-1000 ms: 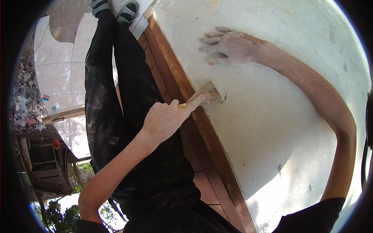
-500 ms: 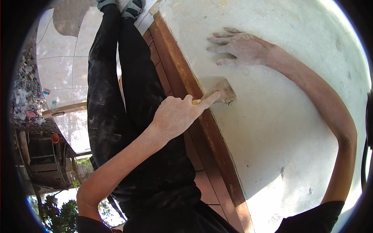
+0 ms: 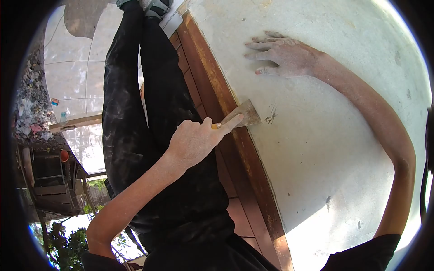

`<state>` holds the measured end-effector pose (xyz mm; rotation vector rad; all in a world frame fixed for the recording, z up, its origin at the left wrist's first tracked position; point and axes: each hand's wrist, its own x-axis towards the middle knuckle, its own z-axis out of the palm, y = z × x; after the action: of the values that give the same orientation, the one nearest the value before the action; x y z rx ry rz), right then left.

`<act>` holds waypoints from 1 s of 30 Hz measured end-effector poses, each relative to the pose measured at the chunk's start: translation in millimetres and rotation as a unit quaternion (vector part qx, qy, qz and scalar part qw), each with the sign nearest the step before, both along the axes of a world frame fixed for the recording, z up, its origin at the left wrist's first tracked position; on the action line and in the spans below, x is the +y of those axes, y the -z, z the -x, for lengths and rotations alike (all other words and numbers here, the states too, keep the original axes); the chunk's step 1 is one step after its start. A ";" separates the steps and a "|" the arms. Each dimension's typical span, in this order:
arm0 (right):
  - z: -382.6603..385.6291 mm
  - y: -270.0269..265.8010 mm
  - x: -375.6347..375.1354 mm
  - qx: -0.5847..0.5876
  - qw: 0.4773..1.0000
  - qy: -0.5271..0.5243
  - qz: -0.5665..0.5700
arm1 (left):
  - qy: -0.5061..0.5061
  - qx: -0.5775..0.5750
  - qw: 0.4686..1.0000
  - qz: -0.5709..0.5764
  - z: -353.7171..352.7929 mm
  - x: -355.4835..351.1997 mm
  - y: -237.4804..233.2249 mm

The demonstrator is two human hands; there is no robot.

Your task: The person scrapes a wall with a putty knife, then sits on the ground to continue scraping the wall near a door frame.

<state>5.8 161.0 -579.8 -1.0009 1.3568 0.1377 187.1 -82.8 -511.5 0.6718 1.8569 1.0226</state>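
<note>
My left hand [image 3: 194,141] is shut on a putty knife [image 3: 247,114], with the index finger stretched along its blade. The blade lies flat on a white, dusty wall surface [image 3: 325,135], right at the edge of a brown wooden frame [image 3: 244,149]. A small dark scrape mark [image 3: 271,118] shows just right of the blade. My right hand [image 3: 282,55] rests flat on the white surface above the blade, fingers spread, holding nothing. Both hands and forearms are covered in white dust.
My legs in dusty black trousers [image 3: 135,113] and sandals [image 3: 153,7] stand on pale floor tiles [image 3: 72,77] left of the frame. Rubble [image 3: 29,108], a small bottle [image 3: 62,119] and a wooden structure [image 3: 49,185] lie at the far left.
The putty knife slid up and right along the white surface, then came back down-left to the frame edge, uncovering the dark scrape mark. My right hand stayed flat on the wall.
</note>
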 end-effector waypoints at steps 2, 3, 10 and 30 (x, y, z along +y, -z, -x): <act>0.3 0.6 -0.5 0.002 1.000 0.013 0.019 | -0.012 -0.002 1.000 -0.002 -1.8 4.0 0.0; 1.1 0.4 -2.7 0.001 1.000 0.011 0.010 | -0.025 -0.004 1.000 -0.003 0.1 6.2 -0.5; 0.5 1.3 -3.4 -0.002 1.000 -0.012 -0.017 | -0.014 0.020 1.000 -0.020 4.5 7.2 -2.0; -0.2 7.6 -4.6 0.000 1.000 -0.013 -0.020 | -0.036 0.001 0.999 -0.012 4.7 13.9 -2.3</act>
<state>6.0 156.4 -587.3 -0.9859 1.3366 0.1840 182.4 -68.9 -509.2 0.6241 1.8855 1.0939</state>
